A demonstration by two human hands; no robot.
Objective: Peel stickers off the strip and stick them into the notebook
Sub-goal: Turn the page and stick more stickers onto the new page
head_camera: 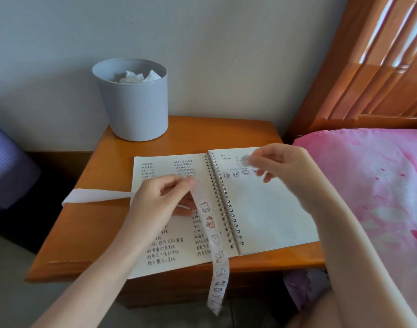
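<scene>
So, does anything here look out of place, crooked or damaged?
Nothing is spilled or damaged. Only the sticker strip looks untidy: the left hand holds it over the notebook, and its printed end dangles past the front edge of the table, while its bare end trails off to the left.

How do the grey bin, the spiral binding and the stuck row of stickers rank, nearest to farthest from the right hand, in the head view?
1. Row of stickers, just below and left of the right hand.
2. Spiral binding, further left.
3. Grey bin, far back left.
</scene>
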